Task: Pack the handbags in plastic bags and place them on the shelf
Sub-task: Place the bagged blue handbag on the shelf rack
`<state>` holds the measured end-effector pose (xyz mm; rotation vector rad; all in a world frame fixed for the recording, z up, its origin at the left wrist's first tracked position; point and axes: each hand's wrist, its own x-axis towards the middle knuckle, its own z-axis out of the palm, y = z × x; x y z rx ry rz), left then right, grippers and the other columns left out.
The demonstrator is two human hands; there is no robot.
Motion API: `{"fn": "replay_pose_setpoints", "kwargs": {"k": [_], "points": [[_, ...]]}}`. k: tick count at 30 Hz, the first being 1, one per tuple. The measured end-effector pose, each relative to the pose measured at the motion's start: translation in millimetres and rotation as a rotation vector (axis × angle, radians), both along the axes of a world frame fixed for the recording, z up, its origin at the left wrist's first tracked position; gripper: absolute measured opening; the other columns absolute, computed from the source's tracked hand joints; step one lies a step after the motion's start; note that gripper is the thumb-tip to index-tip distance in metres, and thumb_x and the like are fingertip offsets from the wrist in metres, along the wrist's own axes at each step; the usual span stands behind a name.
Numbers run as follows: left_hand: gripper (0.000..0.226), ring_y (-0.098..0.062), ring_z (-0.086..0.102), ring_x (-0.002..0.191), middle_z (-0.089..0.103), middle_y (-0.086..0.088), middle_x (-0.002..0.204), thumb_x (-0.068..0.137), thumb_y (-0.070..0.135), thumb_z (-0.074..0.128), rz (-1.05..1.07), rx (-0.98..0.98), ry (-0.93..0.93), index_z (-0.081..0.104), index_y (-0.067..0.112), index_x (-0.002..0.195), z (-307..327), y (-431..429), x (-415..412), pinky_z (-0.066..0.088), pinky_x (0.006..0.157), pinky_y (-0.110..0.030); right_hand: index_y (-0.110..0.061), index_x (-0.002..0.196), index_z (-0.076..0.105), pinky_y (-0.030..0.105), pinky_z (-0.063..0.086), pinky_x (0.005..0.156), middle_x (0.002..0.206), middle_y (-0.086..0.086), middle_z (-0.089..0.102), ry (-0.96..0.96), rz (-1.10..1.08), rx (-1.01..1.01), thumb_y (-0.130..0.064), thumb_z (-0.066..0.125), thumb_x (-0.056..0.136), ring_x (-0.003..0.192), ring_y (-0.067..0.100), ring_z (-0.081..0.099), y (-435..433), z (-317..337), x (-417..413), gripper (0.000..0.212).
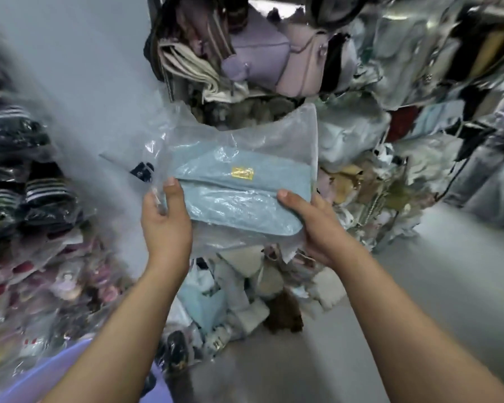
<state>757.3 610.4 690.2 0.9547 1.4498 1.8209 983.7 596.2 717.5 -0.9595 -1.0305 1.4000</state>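
Left hand (165,219) and right hand (312,225) are gripping a light blue handbag (239,193) inside a clear plastic bag (288,135), thumbs pinching its near edge. Packed shelf (245,62) is standing far behind.

On my feed a pale blue-grey wall (70,68) fills the upper left. At the left edge I see a stack of dark, white-striped goods (41,193) in clear wrap, with pink and maroon wrapped goods (41,271) below them. A grey floor (448,286) runs along the right. A brown furry item (282,312) lies low in the middle, and lilac fabric (56,373) shows at bottom left.
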Motion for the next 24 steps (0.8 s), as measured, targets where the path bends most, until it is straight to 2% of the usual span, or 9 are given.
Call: {"fn": "replay_pose_setpoints", "kwargs": {"k": [2,3,6,8,10,14,16,19,24], "points": [[0.084,0.003,0.055,0.120,0.058,0.017,0.133,0.080,0.081,0.048,-0.064,0.010,-0.006,0.046,0.024,0.141,17.2,10.5,17.9,0.043,0.107,-0.031,-0.012,0.129,0.061,0.042,0.060,0.086,0.123,0.016,0.071,-0.003,-0.034,0.029,-0.032,0.080,0.079,0.109,0.032,0.071,-2.1,16.1,16.6,0.057],[0.085,0.001,0.055,0.118,0.059,0.015,0.130,0.080,0.082,0.046,-0.096,0.016,-0.003,0.046,0.021,0.138,24.3,15.2,26.4,0.043,0.104,-0.030,-0.013,0.132,0.060,0.045,0.058,0.092,0.128,0.016,0.068,-0.007,-0.055,0.037,-0.035,0.078,0.081,0.115,0.032,0.068,-4.0,22.5,24.0,0.058],[0.046,-0.013,0.063,0.103,0.066,0.005,0.109,0.080,0.081,0.043,-0.189,0.006,0.037,0.056,0.044,0.103,37.6,26.8,49.7,0.050,0.088,-0.034,-0.018,0.147,0.046,0.053,0.043,0.112,0.145,0.015,0.056,0.004,-0.117,0.042,-0.044,0.071,0.088,0.132,0.034,0.056,-9.9,33.3,43.9,0.069],[0.026,-0.007,0.059,0.083,0.060,0.013,0.089,0.083,0.080,0.042,-0.269,0.012,0.066,0.050,0.056,0.085,42.4,31.8,62.8,0.047,0.073,-0.031,-0.019,0.148,0.046,0.051,0.046,0.109,0.143,0.013,0.059,0.020,-0.103,0.042,-0.049,0.059,0.096,0.131,0.033,0.058,-17.2,36.9,54.3,0.062],[0.026,-0.002,0.053,0.073,0.052,0.014,0.082,0.088,0.077,0.040,-0.329,0.031,0.110,0.046,0.052,0.085,45.5,33.9,72.8,0.041,0.066,-0.025,-0.023,0.141,0.056,0.045,0.054,0.101,0.139,0.009,0.063,0.016,-0.122,0.024,-0.057,0.052,0.098,0.127,0.030,0.061,-27.5,38.2,62.3,0.055],[0.029,0.009,0.053,0.094,0.053,0.026,0.105,0.096,0.069,0.038,-0.442,0.057,0.161,0.043,0.047,0.114,43.0,39.2,85.6,0.039,0.074,-0.015,-0.032,0.128,0.067,0.043,0.059,0.086,0.131,0.006,0.069,-0.055,-0.168,-0.030,-0.069,0.061,0.086,0.119,0.028,0.067,-40.7,32.9,71.2,0.056],[0.034,0.003,0.054,0.099,0.054,0.023,0.109,0.097,0.068,0.036,-0.502,0.044,0.156,0.041,0.044,0.121,37.7,45.4,90.2,0.042,0.078,-0.019,-0.030,0.130,0.065,0.043,0.059,0.087,0.131,0.006,0.069,-0.059,-0.176,-0.059,-0.067,0.066,0.084,0.119,0.028,0.067,-41.4,25.8,76.5,0.059],[0.048,-0.017,0.055,0.120,0.055,0.004,0.135,0.093,0.073,0.033,-0.593,-0.011,0.137,0.042,0.044,0.131,29.9,61.7,100.6,0.047,0.096,-0.037,-0.024,0.132,0.063,0.038,0.061,0.077,0.127,0.009,0.071,-0.034,-0.231,-0.067,-0.055,0.070,0.087,0.111,0.028,0.071,-33.4,18.5,87.6,0.056],[0.057,-0.016,0.052,0.123,0.049,0.005,0.147,0.092,0.075,0.029,-0.625,-0.093,0.193,0.037,0.048,0.141,20.8,108.7,126.1,0.045,0.099,-0.042,-0.016,0.133,0.060,0.041,0.061,0.079,0.124,0.013,0.071,0.013,-0.285,0.000,-0.041,0.071,0.087,0.109,0.032,0.071,12.6,7.8,112.4,0.054]]}}
